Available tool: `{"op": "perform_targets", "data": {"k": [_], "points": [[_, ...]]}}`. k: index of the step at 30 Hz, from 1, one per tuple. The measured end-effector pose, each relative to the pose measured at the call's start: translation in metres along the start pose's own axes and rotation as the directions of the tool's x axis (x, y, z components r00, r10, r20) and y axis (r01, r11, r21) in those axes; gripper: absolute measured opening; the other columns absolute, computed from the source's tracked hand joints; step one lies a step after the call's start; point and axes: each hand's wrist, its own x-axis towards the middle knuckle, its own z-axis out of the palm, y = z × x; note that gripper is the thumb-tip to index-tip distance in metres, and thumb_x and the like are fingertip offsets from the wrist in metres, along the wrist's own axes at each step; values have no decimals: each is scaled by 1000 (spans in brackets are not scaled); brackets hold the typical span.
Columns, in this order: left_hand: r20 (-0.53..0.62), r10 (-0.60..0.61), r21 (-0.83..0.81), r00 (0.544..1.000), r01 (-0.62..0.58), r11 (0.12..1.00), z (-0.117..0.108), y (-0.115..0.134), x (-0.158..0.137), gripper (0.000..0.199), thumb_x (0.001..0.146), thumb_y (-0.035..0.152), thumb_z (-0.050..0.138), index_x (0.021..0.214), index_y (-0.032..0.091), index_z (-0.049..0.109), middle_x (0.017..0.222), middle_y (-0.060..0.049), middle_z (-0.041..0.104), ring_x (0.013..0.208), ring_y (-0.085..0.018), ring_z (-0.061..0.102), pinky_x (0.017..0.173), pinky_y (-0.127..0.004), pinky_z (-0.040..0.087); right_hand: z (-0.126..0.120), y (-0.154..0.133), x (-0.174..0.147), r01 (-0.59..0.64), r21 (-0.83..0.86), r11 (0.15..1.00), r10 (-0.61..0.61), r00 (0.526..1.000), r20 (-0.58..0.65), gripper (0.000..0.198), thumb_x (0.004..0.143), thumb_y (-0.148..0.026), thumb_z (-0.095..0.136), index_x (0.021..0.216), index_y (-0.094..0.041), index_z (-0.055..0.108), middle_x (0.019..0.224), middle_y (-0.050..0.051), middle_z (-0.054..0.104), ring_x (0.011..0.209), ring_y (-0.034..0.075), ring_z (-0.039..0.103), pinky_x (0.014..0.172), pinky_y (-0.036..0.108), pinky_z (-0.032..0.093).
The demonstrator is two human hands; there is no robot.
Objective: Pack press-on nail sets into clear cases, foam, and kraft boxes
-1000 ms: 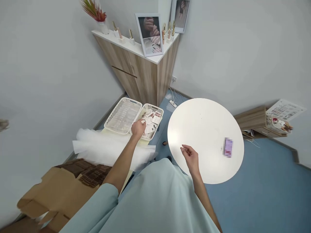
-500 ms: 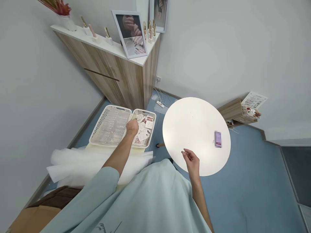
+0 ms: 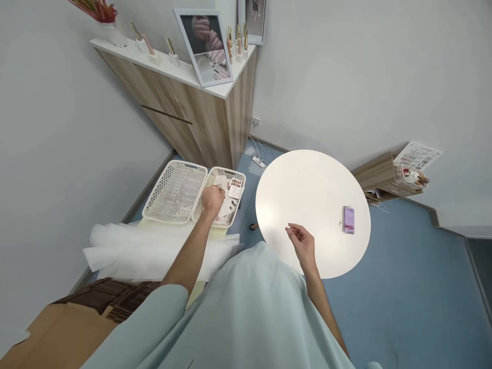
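My left hand (image 3: pixel 213 199) reaches over the smaller white plastic basket (image 3: pixel 240 204), its fingers curled closed at the contents. Whatever they grip, if anything, is hidden. Inside that basket lie loose papers and cards, among them a white card with rows of red press-on nails (image 3: pixel 234 188). Beside it stands a larger white basket (image 3: pixel 147 207) holding stacked clear plastic packs (image 3: pixel 180 190). Above the near part of a round white table (image 3: pixel 307 189), my right hand (image 3: pixel 303 245) is loosely open, thumb and fingertips close together, with nothing visible between them.
A purple, pixelated item (image 3: pixel 348 220) lies on the table's right side. White foam wrap (image 3: pixel 154 251) and a cardboard box (image 3: pixel 65 333) are at lower left. Behind stands a wooden cabinet (image 3: pixel 207 123) with a picture frame (image 3: pixel 205 48). A power strip (image 3: pixel 258 162) rests on the floor.
My left hand has shifted slightly right, further over the smaller basket, still closed. My right hand is nearly unchanged. The whole view has tilted a little.
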Motion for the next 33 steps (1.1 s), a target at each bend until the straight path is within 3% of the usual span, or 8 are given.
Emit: {"op": "perform_targets", "data": {"k": [3, 9, 14, 20, 23, 26, 29, 33], "points": [[-39, 11, -181, 999, -18, 983, 7, 23, -50, 31, 97, 34, 56, 95, 18, 82, 79, -9, 78, 74, -25, 71, 78, -35, 53, -9, 3, 15, 17, 1, 1000, -17, 999, 46, 37, 86, -54, 79, 109, -25, 80, 106, 9, 80, 106, 27, 74, 96, 42, 60], [179, 144, -621, 973, -1, 783, 33, 86, -149, 43, 90, 60, 65, 99, 20, 78, 66, -2, 69, 47, -15, 52, 52, -30, 44, -34, 10, 45, 28, 48, 998, -33, 992, 121, 36, 87, -54, 77, 105, -24, 80, 77, 1, 72, 90, 25, 75, 95, 42, 58], [273, 242, -673, 931, 5, 740, 48, 131, -206, 43, 89, 63, 69, 91, 21, 76, 61, 0, 62, 45, -12, 46, 49, -29, 40, -63, 3, 58, 14, 182, 983, -38, 991, 131, 41, 86, -59, 78, 104, -23, 80, 96, 6, 78, 87, 22, 73, 85, 38, 59], [333, 256, -695, 907, 53, 717, 60, 158, -237, 39, 87, 59, 75, 89, 20, 74, 59, 3, 57, 45, -10, 44, 47, -27, 36, -94, 4, 60, 23, 225, 974, -55, 989, 138, 35, 86, -58, 77, 87, -22, 75, 83, 2, 71, 75, 18, 63, 75, 33, 52], [423, 261, -748, 868, 172, 641, 63, 163, -245, 38, 86, 56, 80, 88, 19, 73, 74, -2, 68, 60, -13, 61, 54, -25, 44, -106, 10, 60, 2, 266, 964, -53, 981, 187, 34, 88, -58, 75, 86, -23, 74, 84, 2, 68, 80, 18, 60, 77, 33, 50], [575, 339, -783, 745, 380, 492, 66, 165, -252, 43, 82, 52, 87, 105, 18, 73, 115, -11, 77, 96, -23, 77, 69, -26, 54, -112, 16, 59, -25, 342, 939, -68, 965, 255, 32, 89, -56, 76, 85, -24, 75, 87, 2, 68, 85, 18, 59, 81, 33, 48], [635, 445, -772, 631, 503, 389, 72, 168, -259, 63, 81, 50, 89, 132, 19, 68, 143, -18, 69, 102, -27, 79, 70, -27, 57, -111, 20, 58, -68, 404, 912, -81, 937, 340, 32, 89, -56, 76, 83, -25, 74, 88, 1, 68, 86, 18, 58, 83, 33, 48], [616, 424, -785, 664, 477, 394, 76, 171, -265, 71, 83, 48, 87, 143, 19, 63, 147, -22, 66, 86, -21, 79, 63, -25, 55, -107, 18, 54, -65, 374, 925, -63, 945, 321, 32, 88, -57, 76, 87, -25, 77, 93, 3, 72, 89, 19, 61, 83, 33, 48]]}}
